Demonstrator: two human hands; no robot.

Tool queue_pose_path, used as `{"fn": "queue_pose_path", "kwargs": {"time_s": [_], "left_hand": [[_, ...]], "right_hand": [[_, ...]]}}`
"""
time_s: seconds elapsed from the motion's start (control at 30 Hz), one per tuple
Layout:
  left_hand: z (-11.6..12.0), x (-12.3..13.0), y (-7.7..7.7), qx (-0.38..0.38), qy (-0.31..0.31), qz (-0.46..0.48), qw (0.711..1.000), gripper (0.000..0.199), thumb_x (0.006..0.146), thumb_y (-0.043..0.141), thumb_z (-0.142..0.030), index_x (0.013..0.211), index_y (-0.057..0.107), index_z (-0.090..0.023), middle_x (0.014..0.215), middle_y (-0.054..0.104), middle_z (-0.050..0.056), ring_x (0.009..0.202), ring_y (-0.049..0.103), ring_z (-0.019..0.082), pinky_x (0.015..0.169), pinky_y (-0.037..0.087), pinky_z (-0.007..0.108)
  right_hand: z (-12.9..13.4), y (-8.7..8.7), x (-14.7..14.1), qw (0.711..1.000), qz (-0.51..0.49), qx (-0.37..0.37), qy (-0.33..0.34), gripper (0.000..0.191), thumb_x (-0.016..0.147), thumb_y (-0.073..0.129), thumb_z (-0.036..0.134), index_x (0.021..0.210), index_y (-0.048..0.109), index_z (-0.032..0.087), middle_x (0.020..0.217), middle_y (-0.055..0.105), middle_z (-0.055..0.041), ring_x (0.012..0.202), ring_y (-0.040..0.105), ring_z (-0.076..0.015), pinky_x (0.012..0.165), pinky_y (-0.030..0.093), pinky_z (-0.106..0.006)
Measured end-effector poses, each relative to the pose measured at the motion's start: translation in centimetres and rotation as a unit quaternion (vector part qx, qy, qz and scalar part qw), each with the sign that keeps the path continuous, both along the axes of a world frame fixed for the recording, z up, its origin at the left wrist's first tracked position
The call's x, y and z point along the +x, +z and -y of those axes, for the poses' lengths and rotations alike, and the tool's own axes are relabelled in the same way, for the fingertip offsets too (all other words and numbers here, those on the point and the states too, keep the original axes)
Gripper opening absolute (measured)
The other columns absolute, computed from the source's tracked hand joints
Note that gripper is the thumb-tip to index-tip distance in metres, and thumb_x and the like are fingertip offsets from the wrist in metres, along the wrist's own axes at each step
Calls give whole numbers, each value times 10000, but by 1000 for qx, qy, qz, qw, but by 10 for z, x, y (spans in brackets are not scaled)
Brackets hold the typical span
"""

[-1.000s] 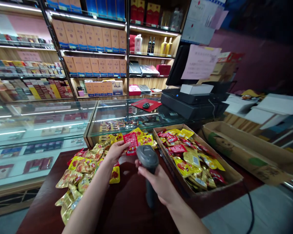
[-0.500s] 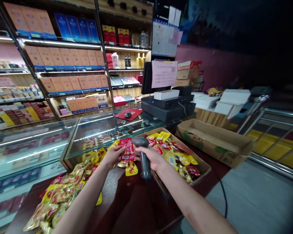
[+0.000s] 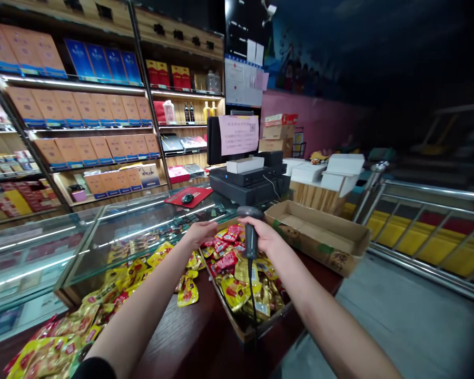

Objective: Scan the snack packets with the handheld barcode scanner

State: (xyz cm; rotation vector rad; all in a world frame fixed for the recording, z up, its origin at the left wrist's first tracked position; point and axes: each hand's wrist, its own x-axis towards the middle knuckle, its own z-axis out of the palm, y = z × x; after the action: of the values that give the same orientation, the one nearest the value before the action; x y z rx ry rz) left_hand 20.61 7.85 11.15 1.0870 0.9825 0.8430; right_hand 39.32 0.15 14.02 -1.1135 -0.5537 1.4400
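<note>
My right hand (image 3: 260, 234) is wrapped round a dark handheld scanner (image 3: 252, 239), whose cable hangs down over a cardboard box (image 3: 225, 310) filled with red, yellow and gold snack packets (image 3: 237, 289). Over the back left part of this box is my left hand (image 3: 203, 233), slightly blurred, with its fingers stretched to the right and no packet visible in them. A pile of similar packets (image 3: 98, 310) lies on the dark table to the left, partly behind my left forearm. One yellow packet (image 3: 188, 291) rests apart from it, near the box's left side.
A long open cardboard box (image 3: 319, 231) stands at the right, beside a metal railing (image 3: 430, 205). Behind are a monitor with a pink paper (image 3: 239, 136) and a mouse on a red mat (image 3: 187, 198). A glass display counter (image 3: 130, 226) runs along the left.
The red packet is no longer in my left hand, which has moved over the filled box. My right hand has raised the scanner over that box. The view has turned to the right.
</note>
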Motion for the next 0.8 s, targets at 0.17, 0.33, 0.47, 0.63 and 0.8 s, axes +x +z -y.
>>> {"fn": "queue_pose_path", "kwargs": {"time_s": [0.17, 0.33, 0.47, 0.63, 0.8], "left_hand": [[16, -58, -15, 1, 24, -16, 1000, 365, 715, 754, -267, 1021, 660, -91, 1053, 680, 168, 857, 678, 217, 737, 553, 298], [43, -147, -25, -10, 84, -23, 996, 419, 671, 789, -308, 1024, 670, -116, 1077, 678, 148, 903, 675, 223, 764, 550, 292], [67, -214, -42, -18, 151, -6, 988, 457, 664, 793, -320, 1058, 664, -128, 1145, 651, 148, 913, 675, 221, 773, 549, 292], [89, -261, -73, -24, 218, 7, 976, 478, 651, 796, -341, 1058, 669, -125, 1129, 658, 147, 918, 670, 224, 758, 549, 292], [83, -257, -95, 13, 216, -31, 976, 478, 676, 762, -347, 1092, 664, -132, 1100, 672, 132, 950, 652, 226, 739, 537, 291]], "right_hand": [[4, -12, -39, 998, -8, -8, 65, 49, 746, 627, 170, 787, 621, 144, 549, 578, 14, 489, 554, -103, 553, 516, -231], [4, -29, -112, 988, -43, -22, 149, 44, 748, 625, 151, 792, 627, 149, 632, 629, -11, 602, 617, -113, 620, 537, -221], [5, -52, -171, 980, -31, -55, 190, 42, 723, 643, 130, 749, 612, 140, 578, 603, 1, 545, 587, -105, 571, 528, -221], [11, -74, -213, 975, -3, -62, 213, 88, 669, 681, 132, 739, 628, 126, 583, 608, -1, 505, 555, -92, 547, 508, -228], [10, -91, -233, 990, 41, -33, 133, 106, 613, 690, 143, 704, 635, 150, 524, 570, 30, 455, 498, -80, 477, 440, -210]]}}
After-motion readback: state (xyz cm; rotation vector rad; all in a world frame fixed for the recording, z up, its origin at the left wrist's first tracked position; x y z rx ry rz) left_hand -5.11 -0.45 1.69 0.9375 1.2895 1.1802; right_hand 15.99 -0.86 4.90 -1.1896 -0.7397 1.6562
